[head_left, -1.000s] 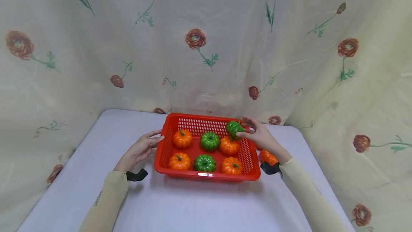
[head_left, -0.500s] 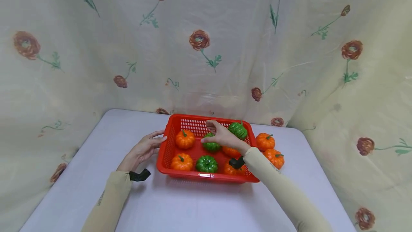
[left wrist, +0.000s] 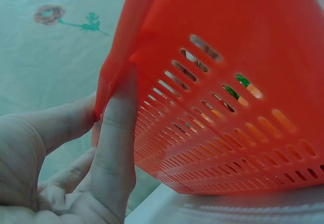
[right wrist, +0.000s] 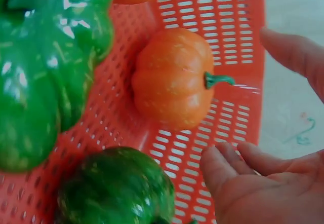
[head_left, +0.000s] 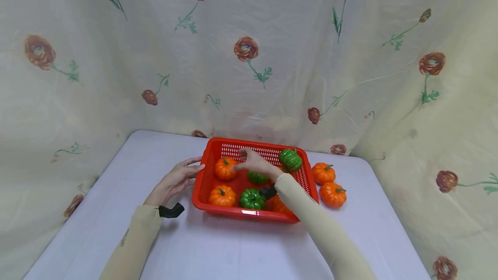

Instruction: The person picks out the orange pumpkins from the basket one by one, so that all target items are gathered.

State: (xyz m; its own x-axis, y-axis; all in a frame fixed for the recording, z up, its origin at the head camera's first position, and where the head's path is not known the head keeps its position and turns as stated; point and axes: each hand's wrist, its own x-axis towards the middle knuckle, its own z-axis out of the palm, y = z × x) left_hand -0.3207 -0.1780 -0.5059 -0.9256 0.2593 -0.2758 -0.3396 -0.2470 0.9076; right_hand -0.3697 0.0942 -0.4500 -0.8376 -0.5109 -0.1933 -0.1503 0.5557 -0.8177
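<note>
A red plastic basket (head_left: 233,211) with slotted walls holds several small orange and green pumpkins. My left hand (head_left: 176,181) grips its left rim, pinching it between thumb and fingers (left wrist: 115,148). Over the basket reaches my right hand (head_left: 256,163), holding nothing, thumb and fingers spread. Its fingertips are close to the back-left orange pumpkin (head_left: 224,170); in the right wrist view that orange pumpkin (right wrist: 172,79) lies between basket wall and hand. A green pumpkin (head_left: 291,159) sits high in the back-right corner. The right forearm partly covers other pumpkins below it.
Two orange pumpkins, one farther back (head_left: 324,173) and one nearer (head_left: 333,195), lie on the white table (head_left: 186,249) right of the basket. A flower-patterned curtain (head_left: 194,55) hangs behind the table and along its sides.
My right hand has let go of the green pumpkin in the back-right corner and moved left across the basket to the back-left orange pumpkin. The left hand has stayed on the rim.
</note>
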